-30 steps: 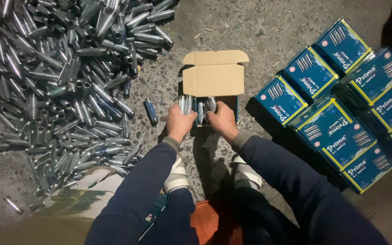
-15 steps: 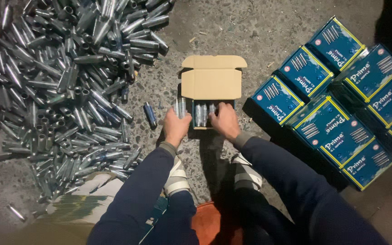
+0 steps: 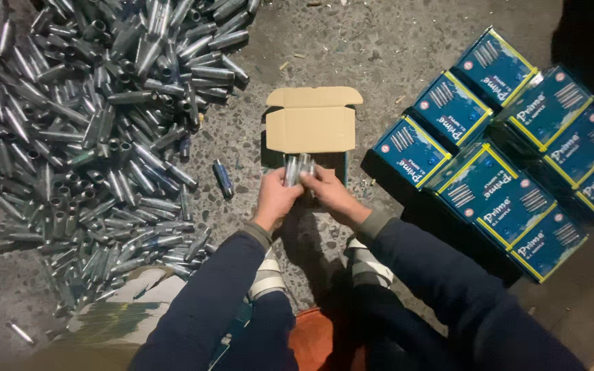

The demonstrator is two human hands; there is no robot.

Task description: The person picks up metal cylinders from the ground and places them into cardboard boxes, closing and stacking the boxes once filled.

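Head view: both hands, left (image 3: 276, 199) and right (image 3: 328, 192), clasp a bundle of nipples (image 3: 297, 168) over the box (image 3: 314, 127); stiff, heavy, probably slippery steel, best gripped mid-length.

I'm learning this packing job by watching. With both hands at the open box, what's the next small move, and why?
Probably lower the metal pieces down into the open box: both the left hand and right hand grip the bunch upright right at its opening, flap folded back.

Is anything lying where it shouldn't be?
Yes, one small metal tube lies alone on the floor, apart from the big pile. Another stray sits at the lower left.
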